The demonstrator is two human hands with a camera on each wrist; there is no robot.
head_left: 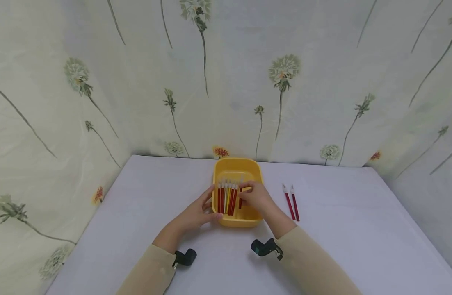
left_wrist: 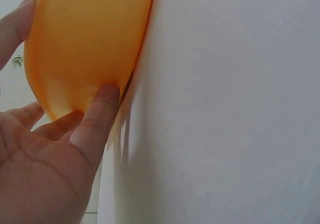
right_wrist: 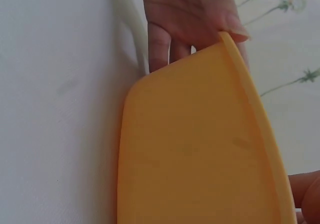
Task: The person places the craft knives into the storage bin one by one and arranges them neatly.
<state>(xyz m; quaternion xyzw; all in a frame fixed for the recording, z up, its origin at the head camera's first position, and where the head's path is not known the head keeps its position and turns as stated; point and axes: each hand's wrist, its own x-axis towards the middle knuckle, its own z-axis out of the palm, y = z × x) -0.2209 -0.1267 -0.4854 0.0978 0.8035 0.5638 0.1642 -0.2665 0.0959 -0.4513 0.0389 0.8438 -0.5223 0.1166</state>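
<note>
In the head view a yellow plastic tray (head_left: 238, 223) holds a row of slim pen-like sticks (head_left: 226, 198), mostly red with whitish tapered tips, one yellow among them. At its front left corner my left hand (head_left: 196, 213) grips the tray, thumb over the rim and fingers against the outer wall (left_wrist: 92, 44). My right hand (head_left: 257, 197) reaches over the right side and pinches a red stick (head_left: 240, 201), which stands in line right of the row. In the right wrist view the tray wall (right_wrist: 195, 144) hides the sticks, and only some fingers show past its rim.
Right of the tray, two more red sticks (head_left: 292, 205) with whitish tips lie side by side on the white table (head_left: 336, 233). Behind the table's far edge hangs a cloth backdrop (head_left: 229, 110) printed with dandelions. Both wrists carry small black cameras (head_left: 263, 248).
</note>
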